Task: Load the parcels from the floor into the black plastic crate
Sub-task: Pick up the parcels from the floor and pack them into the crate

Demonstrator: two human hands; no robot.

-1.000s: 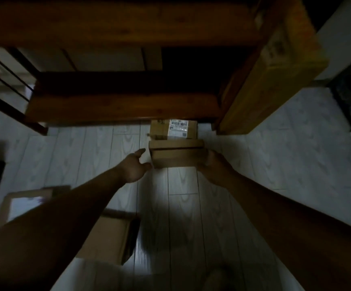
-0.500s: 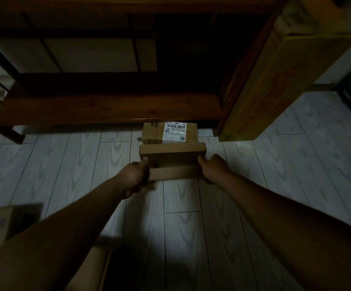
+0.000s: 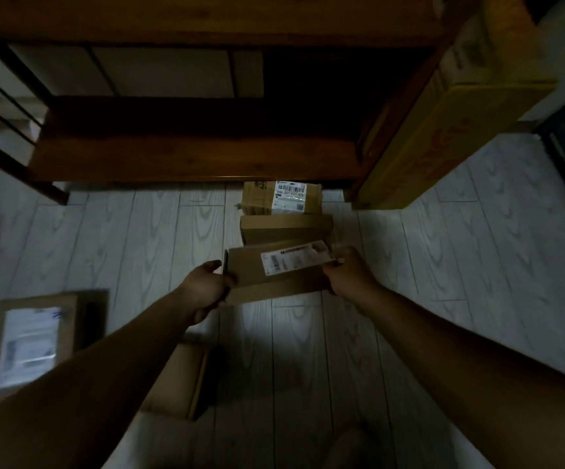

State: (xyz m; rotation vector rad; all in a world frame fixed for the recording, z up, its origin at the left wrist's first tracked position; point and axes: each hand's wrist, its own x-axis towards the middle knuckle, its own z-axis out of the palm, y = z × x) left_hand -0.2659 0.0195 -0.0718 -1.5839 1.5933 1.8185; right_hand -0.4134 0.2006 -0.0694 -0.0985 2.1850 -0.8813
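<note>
Parcel (image 3: 250,274) with a white label, held tilted at the centre of the frame: the left hand (image 3: 206,289) curls round its left edge, and the right hand (image 3: 352,275) clasps its right edge. Just above, a plain box (image 3: 286,228) and a barcoded box (image 3: 261,198) lie on the pale plank floor (image 3: 443,265) before a wooden shelf (image 3: 190,157). A flat package (image 3: 34,340) sits at lower left.

Brown cardboard parcels, five: held parcel (image 3: 250,282); plain parcel (image 3: 286,228); far labelled parcel (image 3: 257,199); left labelled parcel (image 3: 37,340); near plain parcel (image 3: 176,380); white labels, three; yellow carton (image 3: 443,130), one; wooden shelf unit (image 3: 190,157), one; hands, two: left hand (image 3: 203,292), right hand (image 3: 350,275).
</note>
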